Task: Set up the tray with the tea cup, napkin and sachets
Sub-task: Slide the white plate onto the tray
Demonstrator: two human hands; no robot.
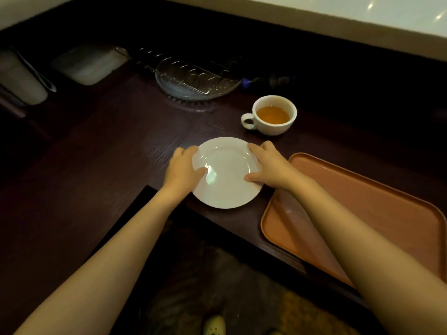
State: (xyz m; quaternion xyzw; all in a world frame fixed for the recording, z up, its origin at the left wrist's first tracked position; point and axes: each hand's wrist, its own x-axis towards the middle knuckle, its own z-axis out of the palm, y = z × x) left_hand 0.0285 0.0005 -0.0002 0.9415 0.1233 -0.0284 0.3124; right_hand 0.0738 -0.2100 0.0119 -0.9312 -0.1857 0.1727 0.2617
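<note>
A white saucer point(226, 187) lies on the dark wooden counter in the middle of the view. My left hand point(182, 169) grips its left rim and my right hand point(271, 165) grips its right rim, thumbs resting on top. A white tea cup point(272, 116) filled with amber tea stands just beyond the saucer, handle pointing left. An orange-brown tray point(387, 213) with nothing on it lies to the right, close to the saucer's edge. No napkin or sachets can be made out.
A glass dish point(193, 85) under a wire rack sits at the back centre. A pale lidded container point(89, 64) and a white holder point(21, 78) stand at the back left. The counter's front edge point(217, 221) cuts in below the saucer.
</note>
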